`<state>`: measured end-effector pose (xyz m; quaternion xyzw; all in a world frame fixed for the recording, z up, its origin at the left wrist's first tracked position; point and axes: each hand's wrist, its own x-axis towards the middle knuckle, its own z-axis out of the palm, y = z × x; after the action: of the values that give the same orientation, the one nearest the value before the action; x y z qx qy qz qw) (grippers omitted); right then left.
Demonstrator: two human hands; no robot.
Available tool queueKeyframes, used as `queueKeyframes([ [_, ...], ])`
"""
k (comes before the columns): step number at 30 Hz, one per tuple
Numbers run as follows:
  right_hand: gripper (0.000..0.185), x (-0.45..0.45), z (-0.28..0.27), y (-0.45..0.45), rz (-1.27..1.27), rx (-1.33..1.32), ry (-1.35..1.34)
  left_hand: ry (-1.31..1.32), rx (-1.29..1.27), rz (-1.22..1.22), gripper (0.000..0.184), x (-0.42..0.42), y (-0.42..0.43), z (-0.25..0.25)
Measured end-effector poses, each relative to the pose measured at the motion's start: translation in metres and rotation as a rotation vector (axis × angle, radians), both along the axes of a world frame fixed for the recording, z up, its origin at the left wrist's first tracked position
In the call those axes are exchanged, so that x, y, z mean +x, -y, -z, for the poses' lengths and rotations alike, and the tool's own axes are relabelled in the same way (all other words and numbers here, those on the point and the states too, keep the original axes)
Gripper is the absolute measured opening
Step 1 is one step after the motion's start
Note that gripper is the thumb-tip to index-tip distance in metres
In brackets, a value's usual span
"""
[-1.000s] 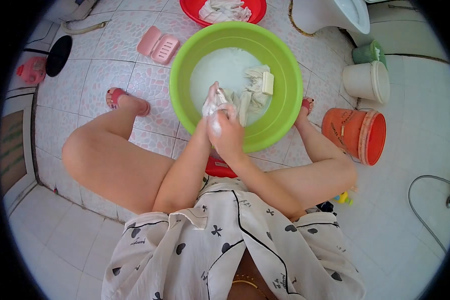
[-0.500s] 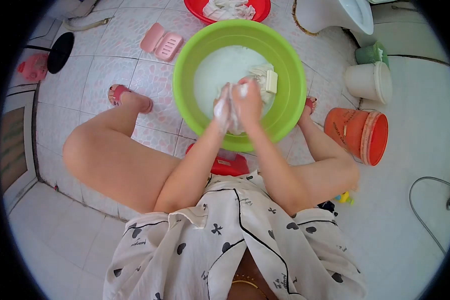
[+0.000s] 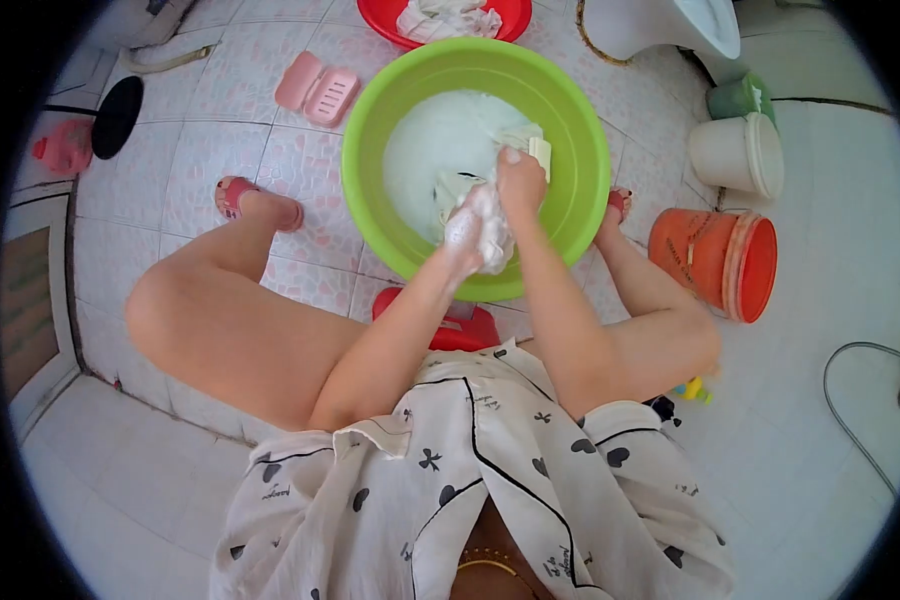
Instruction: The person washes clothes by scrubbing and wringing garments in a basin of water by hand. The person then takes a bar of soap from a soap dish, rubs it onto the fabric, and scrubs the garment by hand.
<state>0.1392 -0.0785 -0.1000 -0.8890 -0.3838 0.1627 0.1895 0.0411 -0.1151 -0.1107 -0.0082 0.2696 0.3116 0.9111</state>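
A wet, soapy white cloth [image 3: 496, 238] is bunched between my hands over the green basin [image 3: 370, 190]. My left hand [image 3: 464, 232], coated in suds, is closed on the cloth from the left. My right hand [image 3: 521, 182] is curled like a fist at the cloth's upper right side and appears to grip it; its fingertips are partly hidden. A pale bar of soap [image 3: 540, 152] rests just beyond the right hand, on more white fabric [image 3: 515, 134]. Cloudy, foamy water [image 3: 430, 140] fills the bottom of the basin.
A red basin [image 3: 370, 22] with white cloth stands beyond the green one. An open pink soap box [image 3: 330, 97] lies on the tiles at the left. On the right are an orange bucket [image 3: 705, 255], a white bucket [image 3: 725, 155] and a green bin [image 3: 735, 98].
My hands have moved apart slightly: the left toward me, the right a little to the right. More of the sudsy cloth shows between them, and the right hand partly covers the soap.
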Motion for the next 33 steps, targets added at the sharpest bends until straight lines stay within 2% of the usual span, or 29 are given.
queueKeyframes([
  [1,0.027,-0.003,0.001,0.005,-0.017,0.080,-0.028,-0.089,-0.005,-0.050,0.037,0.000,0.001,-0.007],
  [4,0.021,-0.029,-0.017,0.020,-0.047,0.216,-0.173,-0.124,-0.072,-0.169,0.034,-0.007,-0.007,-0.013],
  [7,0.017,-0.061,-0.037,0.045,-0.194,0.198,-0.294,-0.130,-0.126,-0.121,0.029,-0.028,-0.022,-0.005],
  [8,0.017,-0.072,-0.042,0.056,-0.257,0.175,-0.291,0.122,-0.043,-0.102,0.032,-0.037,-0.031,0.029],
  [9,0.018,-0.082,-0.047,0.066,-0.320,0.152,-0.287,0.376,0.040,-0.081,0.035,-0.046,-0.037,0.085],
  [11,0.017,-0.102,-0.061,0.082,-0.360,0.228,-0.278,0.577,0.135,-0.095,0.037,-0.050,-0.040,0.113],
  [13,0.020,-0.107,-0.062,0.085,-0.408,0.268,-0.212,0.442,0.168,-0.177,0.034,-0.050,-0.033,0.101],
  [16,0.027,-0.084,-0.055,0.060,-0.336,0.026,0.025,0.110,0.258,-0.325,0.029,-0.026,-0.005,0.082],
  [19,0.034,-0.027,-0.024,0.020,-0.125,0.019,0.059,-0.045,-0.222,-0.119,0.027,-0.005,-0.003,-0.027],
  [22,0.034,0.002,0.013,0.009,-0.045,0.140,0.004,0.064,-0.021,-0.071,0.029,0.004,0.007,0.002],
  [23,0.033,0.007,0.026,0.010,-0.047,0.177,-0.036,0.014,-0.048,-0.110,0.030,0.005,0.006,0.005],
  [27,0.026,-0.029,-0.018,0.027,-0.097,0.256,-0.284,-0.144,-0.140,-0.228,0.031,-0.004,-0.008,-0.018],
  [29,0.024,-0.050,-0.044,0.043,-0.145,0.296,-0.315,-0.140,-0.154,-0.218,0.031,-0.016,-0.018,-0.005],
  [31,0.023,-0.067,-0.056,0.061,-0.237,0.217,-0.374,-0.315,-0.028,-0.189,0.031,-0.026,-0.030,0.022],
  [33,0.023,-0.085,-0.066,0.080,-0.324,0.197,-0.384,-0.242,0.096,-0.224,0.031,-0.036,-0.032,0.046],
])
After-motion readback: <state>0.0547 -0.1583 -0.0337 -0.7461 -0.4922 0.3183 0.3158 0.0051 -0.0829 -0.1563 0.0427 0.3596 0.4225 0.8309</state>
